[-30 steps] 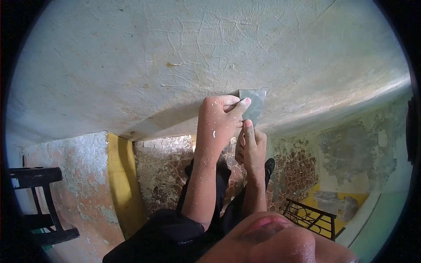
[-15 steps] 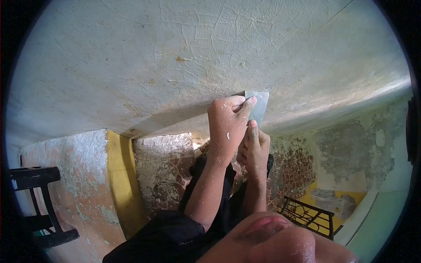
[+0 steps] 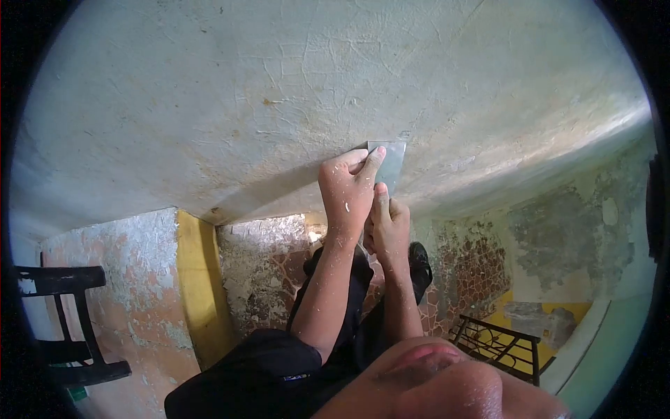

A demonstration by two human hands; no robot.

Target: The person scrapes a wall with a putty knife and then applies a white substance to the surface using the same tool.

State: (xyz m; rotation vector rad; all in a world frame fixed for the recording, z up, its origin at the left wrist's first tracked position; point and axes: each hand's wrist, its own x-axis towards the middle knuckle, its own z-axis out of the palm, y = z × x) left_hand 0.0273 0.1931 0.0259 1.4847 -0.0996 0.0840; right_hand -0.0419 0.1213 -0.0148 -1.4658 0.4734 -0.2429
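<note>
A flat scraper [image 3: 389, 166] with a wide greyish blade has its top edge against the pale, cracked painted wall [image 3: 419, 84]. My left hand [image 3: 347, 190] is closed on the left side of the blade, thumb lying on its face. Below it, my right hand [image 3: 391, 227] wraps round the lower end of the scraper, thumb pointing up along it; the handle is mostly hidden by the fingers. White flakes speckle my left hand and forearm. A small raised or chipped patch [image 3: 405, 133] shows on the wall just above the blade's right corner.
At left stands a dark chair-like frame [image 3: 87, 325] by a peeling wall with a yellow strip [image 3: 199, 279]. A black metal rack [image 3: 499, 346] is at lower right. My shoe [image 3: 419, 269] rests on the stone-patterned floor [image 3: 436, 300].
The view has shifted a little. Both hands and the scraper have moved left in the picture and slightly further up the wall, with the grip unchanged. More of my shoe shows.
</note>
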